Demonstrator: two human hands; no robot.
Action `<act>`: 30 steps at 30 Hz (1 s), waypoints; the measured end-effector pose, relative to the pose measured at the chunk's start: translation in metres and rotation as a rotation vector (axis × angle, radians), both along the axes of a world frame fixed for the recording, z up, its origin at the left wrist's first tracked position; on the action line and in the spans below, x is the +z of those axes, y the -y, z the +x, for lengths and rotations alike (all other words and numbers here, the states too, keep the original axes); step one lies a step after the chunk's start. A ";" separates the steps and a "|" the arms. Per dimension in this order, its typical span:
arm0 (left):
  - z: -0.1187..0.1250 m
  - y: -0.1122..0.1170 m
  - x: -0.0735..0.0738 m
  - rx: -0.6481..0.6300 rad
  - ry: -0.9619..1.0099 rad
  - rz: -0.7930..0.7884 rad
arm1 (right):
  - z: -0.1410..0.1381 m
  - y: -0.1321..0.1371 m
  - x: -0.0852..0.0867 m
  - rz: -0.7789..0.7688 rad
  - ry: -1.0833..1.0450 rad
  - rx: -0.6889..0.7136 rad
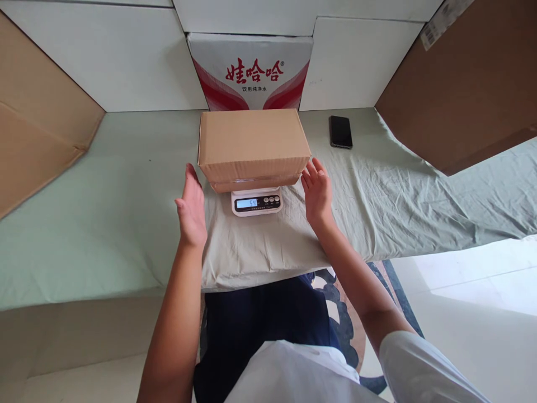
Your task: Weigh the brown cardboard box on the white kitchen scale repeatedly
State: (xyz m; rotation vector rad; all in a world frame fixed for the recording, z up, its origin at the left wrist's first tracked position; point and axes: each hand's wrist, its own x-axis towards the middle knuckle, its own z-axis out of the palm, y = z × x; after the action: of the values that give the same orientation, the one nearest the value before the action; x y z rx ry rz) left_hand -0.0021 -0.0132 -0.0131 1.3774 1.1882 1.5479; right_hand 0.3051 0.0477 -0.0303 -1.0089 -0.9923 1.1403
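Observation:
A closed brown cardboard box [254, 140] rests on a small white digital scale [257, 211], whose platform it mostly hides. The scale's lit display seems to read 54, though the digits are small. To the left of the box, my left hand [193, 210] is held open, palm turned inward and fingers stretched out, apart from the cardboard. At the box's right front corner my right hand [318, 190] is open too, its fingers slightly curled. Whether those fingertips touch the box I cannot tell. Neither hand holds anything.
A black smartphone [340, 132] lies on the pale green cloth [138, 224] to the right of the box. Behind stands a white and red printed carton [251, 50]. Large brown cardboard pieces [37, 106] flank the left, with another brown carton [470, 84] at the right.

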 end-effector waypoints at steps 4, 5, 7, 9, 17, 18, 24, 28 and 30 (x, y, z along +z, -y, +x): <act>0.000 0.001 -0.001 -0.019 0.006 0.001 | -0.004 0.004 -0.002 0.035 0.039 -0.002; 0.000 0.002 -0.002 -0.022 0.010 0.005 | -0.005 0.006 -0.001 0.043 0.037 -0.008; -0.001 0.002 -0.002 -0.022 0.021 0.013 | -0.009 0.010 0.003 0.069 0.049 0.013; -0.001 0.002 -0.002 -0.019 0.019 0.008 | -0.011 0.013 0.007 0.101 0.078 0.063; 0.002 0.000 -0.001 -0.051 0.007 -0.029 | -0.012 0.012 0.012 0.115 0.114 0.089; 0.003 0.000 0.000 -0.062 0.009 -0.032 | -0.012 0.012 0.011 0.117 0.115 0.091; 0.003 -0.001 0.001 -0.111 0.019 -0.031 | -0.011 0.014 0.009 0.147 0.077 0.108; 0.002 -0.001 0.002 -0.127 0.021 -0.022 | -0.011 0.012 0.010 0.146 0.043 0.117; 0.002 -0.001 0.001 -0.123 0.016 -0.019 | -0.012 0.012 0.012 0.142 0.030 0.113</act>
State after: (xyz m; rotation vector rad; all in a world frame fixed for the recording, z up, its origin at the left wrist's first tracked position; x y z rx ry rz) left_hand -0.0002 -0.0118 -0.0118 1.3966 1.0856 1.4559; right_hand 0.2931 0.0358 -0.0182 -0.8674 -1.1501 1.1328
